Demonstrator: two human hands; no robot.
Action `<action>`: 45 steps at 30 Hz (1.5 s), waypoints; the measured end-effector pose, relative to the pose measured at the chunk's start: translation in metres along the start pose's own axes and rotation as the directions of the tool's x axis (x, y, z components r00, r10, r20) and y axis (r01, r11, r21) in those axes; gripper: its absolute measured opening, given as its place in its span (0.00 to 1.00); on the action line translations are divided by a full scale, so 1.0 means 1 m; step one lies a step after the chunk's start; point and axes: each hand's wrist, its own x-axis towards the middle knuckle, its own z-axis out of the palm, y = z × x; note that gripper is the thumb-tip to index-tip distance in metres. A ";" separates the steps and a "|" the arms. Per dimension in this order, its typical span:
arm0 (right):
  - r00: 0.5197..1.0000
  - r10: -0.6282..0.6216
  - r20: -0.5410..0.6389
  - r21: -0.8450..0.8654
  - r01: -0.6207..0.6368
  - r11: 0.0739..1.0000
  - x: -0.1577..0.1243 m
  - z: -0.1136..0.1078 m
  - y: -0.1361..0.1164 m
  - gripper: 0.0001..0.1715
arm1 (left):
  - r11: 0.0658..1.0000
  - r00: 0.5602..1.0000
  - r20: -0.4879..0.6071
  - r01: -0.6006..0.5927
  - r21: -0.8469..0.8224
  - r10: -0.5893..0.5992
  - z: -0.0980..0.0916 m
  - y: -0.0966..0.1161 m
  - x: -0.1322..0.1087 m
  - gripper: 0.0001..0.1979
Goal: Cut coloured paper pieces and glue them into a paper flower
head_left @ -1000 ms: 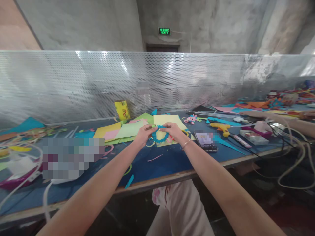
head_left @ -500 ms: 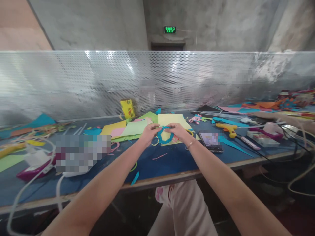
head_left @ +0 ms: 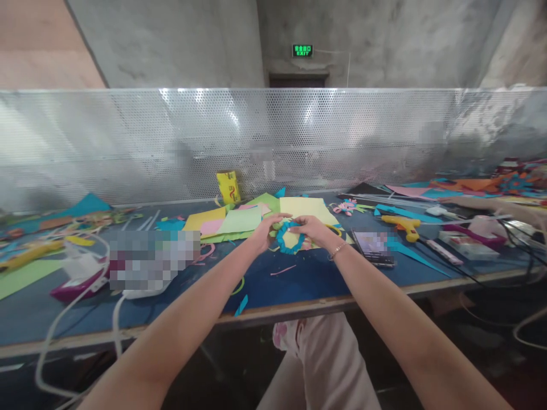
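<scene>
A ruffled blue paper ring (head_left: 290,250) is held up over the table, its middle open. My left hand (head_left: 265,232) is closed at the ring's upper left edge, fingertips near its top. On the upper right side, my right hand (head_left: 311,228) pinches the ring between thumb and fingers. A small greenish bit shows by my left fingers; what it is I cannot make out. Behind the ring lies a pale yellow paper sheet (head_left: 308,209). Under my left wrist side are green and yellow sheets (head_left: 241,220).
A smartphone (head_left: 372,247) and a yellow glue gun (head_left: 404,225) lie to the right. A pink paper figure (head_left: 347,206) sits farther back. White cables (head_left: 50,347) hang over the left table edge. A perforated metal screen (head_left: 239,136) stands behind. Another person's arm (head_left: 491,205) reaches in at right.
My fingers have shifted on the blue ring, and it now looks turned, with the left hand more behind its edge. The whole view has swung slightly left.
</scene>
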 end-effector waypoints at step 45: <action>0.994 0.106 -0.027 -0.328 -0.109 0.938 -0.001 -0.009 0.009 0.16 | -0.110 0.951 -0.260 0.281 0.953 0.168 -0.111 -0.001 0.030 0.28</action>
